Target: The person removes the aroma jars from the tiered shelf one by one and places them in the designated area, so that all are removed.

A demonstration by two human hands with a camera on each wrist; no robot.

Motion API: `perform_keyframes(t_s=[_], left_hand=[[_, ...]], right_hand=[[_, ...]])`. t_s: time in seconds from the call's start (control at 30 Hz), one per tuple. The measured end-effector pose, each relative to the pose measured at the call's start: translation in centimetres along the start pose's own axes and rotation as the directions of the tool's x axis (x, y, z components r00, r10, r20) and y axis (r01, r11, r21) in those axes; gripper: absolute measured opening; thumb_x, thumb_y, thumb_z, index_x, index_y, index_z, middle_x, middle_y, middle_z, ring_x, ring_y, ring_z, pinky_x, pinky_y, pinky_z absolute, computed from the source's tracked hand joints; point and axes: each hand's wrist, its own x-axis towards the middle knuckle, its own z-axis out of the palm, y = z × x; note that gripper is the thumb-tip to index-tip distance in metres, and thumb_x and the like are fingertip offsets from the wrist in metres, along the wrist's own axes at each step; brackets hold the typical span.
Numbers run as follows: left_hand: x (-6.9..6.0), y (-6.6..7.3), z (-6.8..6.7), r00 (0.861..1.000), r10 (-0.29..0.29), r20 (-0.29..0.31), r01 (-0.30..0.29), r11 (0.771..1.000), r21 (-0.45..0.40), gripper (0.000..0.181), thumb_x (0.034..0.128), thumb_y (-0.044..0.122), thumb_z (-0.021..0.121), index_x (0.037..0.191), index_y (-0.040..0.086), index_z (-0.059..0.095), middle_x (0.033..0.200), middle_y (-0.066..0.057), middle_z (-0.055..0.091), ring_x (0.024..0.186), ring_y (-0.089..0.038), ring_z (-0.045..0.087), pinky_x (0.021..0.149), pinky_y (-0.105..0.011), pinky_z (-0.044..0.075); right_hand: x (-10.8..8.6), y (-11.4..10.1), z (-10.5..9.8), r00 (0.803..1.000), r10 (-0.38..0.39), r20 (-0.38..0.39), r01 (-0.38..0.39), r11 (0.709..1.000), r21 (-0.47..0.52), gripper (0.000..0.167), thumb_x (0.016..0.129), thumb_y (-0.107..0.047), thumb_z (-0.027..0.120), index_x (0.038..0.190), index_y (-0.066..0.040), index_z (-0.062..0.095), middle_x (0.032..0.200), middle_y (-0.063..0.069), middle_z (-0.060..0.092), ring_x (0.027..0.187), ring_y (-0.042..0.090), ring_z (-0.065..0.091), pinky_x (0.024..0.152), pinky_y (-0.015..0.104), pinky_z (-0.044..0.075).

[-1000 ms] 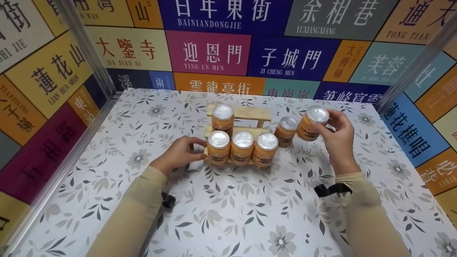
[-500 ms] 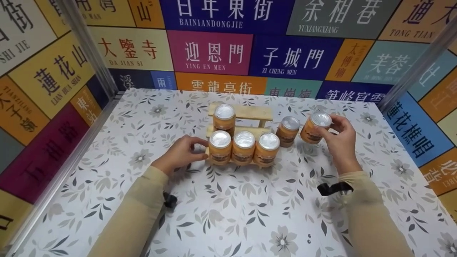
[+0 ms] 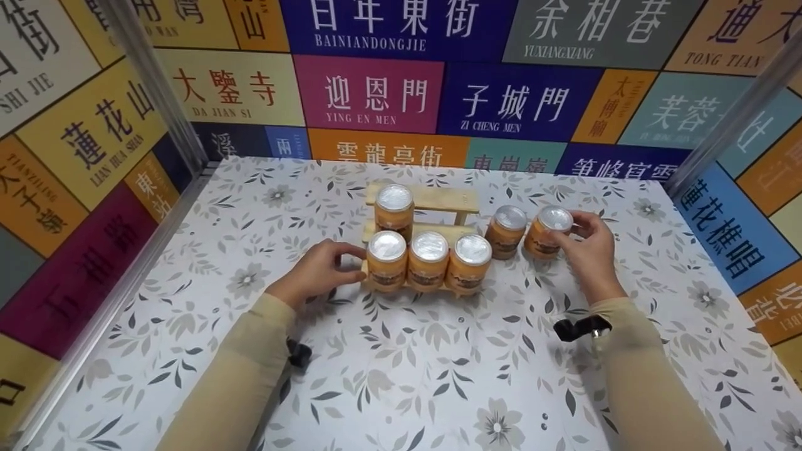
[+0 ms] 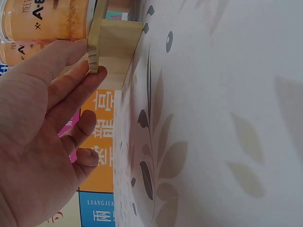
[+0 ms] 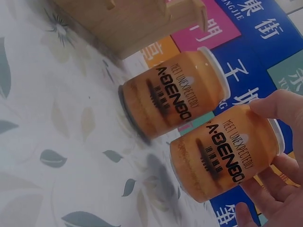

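My left hand (image 3: 318,268) pinches the left end of a stepped wooden rack (image 3: 454,199), thumb and fingertips at the edge of its lower board. Along the rack's front stand three orange cans (image 3: 427,263) with silvery lids. Another can (image 3: 393,216) sits behind them at the left, on a higher step. To the right of the rack, my right hand (image 3: 592,250) grips an orange can (image 5: 220,153) between thumb and fingers. Its base looks slightly off the tabletop, with a shadow beside it. A similar can (image 5: 173,94) stands on the table between it and the rack.
A white tabletop (image 3: 413,376) with a grey leaf and flower print lies under everything. Upright panels (image 3: 376,94) with coloured street-name signs enclose the back and both sides. Clear posts (image 3: 156,88) mark the back corners.
My right hand has lowered its can toward the table, beside the standing can, after shifting slightly right and then back left. My left hand stays on the rack.
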Motion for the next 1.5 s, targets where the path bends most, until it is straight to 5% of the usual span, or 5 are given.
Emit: perform_keyframes(t_s=[0.53,0.73,0.93,1.2,1.5], left_hand=[[0.0,0.1,-0.1,1.000,0.005,-0.001,-0.005,1.000,-0.003,0.040,0.0868,0.025,0.083,0.125,0.017,0.075,0.112,-0.011,0.071,0.085,-0.022,0.052,0.075,-0.035,0.041],[0.0,-0.2,-0.1,1.000,0.002,-0.004,-0.002,1.000,-0.007,0.040,0.0865,0.025,0.083,0.125,0.017,0.075,0.111,-0.012,0.071,0.084,-0.020,0.051,0.075,-0.035,0.041],[0.1,-0.2,0.0,1.000,0.006,-0.001,-0.006,1.000,-0.011,0.040,0.0862,0.025,0.083,0.125,0.017,0.075,0.110,-0.011,0.071,0.083,-0.019,0.052,0.075,-0.034,0.042],[0.1,0.0,-0.1,0.999,0.038,0.001,-0.038,0.999,-0.015,0.038,0.0872,0.023,0.082,0.124,0.016,0.075,0.108,-0.015,0.073,0.073,-0.018,0.050,0.068,-0.033,0.042],[-0.1,0.2,-0.1,1.000,0.019,-0.011,-0.019,1.000,-0.006,0.039,0.0859,0.023,0.083,0.123,0.017,0.076,0.105,-0.015,0.071,0.081,-0.020,0.053,0.071,-0.033,0.043]], right_hand=[[0.5,1.2,0.3,0.999,0.015,0.046,-0.015,1.000,-0.004,0.054,0.090,-0.019,0.076,0.138,-0.006,0.054,0.132,0.001,0.056,0.114,0.008,0.054,0.092,0.017,0.044],[0.4,1.0,0.1,0.995,0.006,0.099,-0.006,1.000,-0.004,0.063,0.093,-0.025,0.076,0.146,-0.005,0.048,0.140,0.007,0.053,0.125,0.015,0.051,0.098,0.020,0.044],[-0.4,0.2,0.0,0.996,-0.083,0.032,0.083,0.997,-0.002,0.070,0.091,-0.035,0.080,0.148,-0.010,0.049,0.148,0.010,0.051,0.138,0.022,0.046,0.113,0.040,0.036],[-1.9,-1.6,0.6,0.965,-0.235,-0.115,0.238,0.971,0.014,0.052,0.088,-0.028,0.083,0.134,-0.011,0.063,0.133,0.004,0.061,0.127,0.018,0.051,0.105,0.029,0.036],[-3.3,-2.9,2.2,0.950,-0.311,0.023,0.306,0.944,0.124,0.047,0.093,-0.022,0.078,0.135,-0.009,0.061,0.134,0.010,0.061,0.121,0.023,0.058,0.103,0.026,0.045]])
